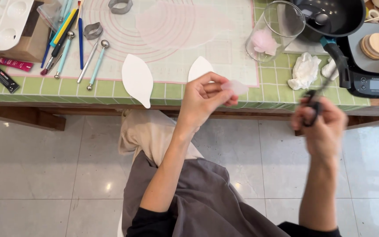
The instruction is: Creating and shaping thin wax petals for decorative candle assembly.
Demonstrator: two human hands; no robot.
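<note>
Scissors [316, 102] with black handles sit gripped in the right hand [323, 127], blurred, just below the worktop [110, 90] edge. Left hand [205, 98] pinches a small translucent pink petal piece [235, 87] at that same edge. Beside it on the worktop lie two white leaf-shaped cutouts [137, 79], and further left a pink tube [12, 64] and a black tube [1, 77].

Green tiled table [268, 87], white mat [224, 48], kitchen scale [373, 74], crumpled tissue [304, 70]
</note>
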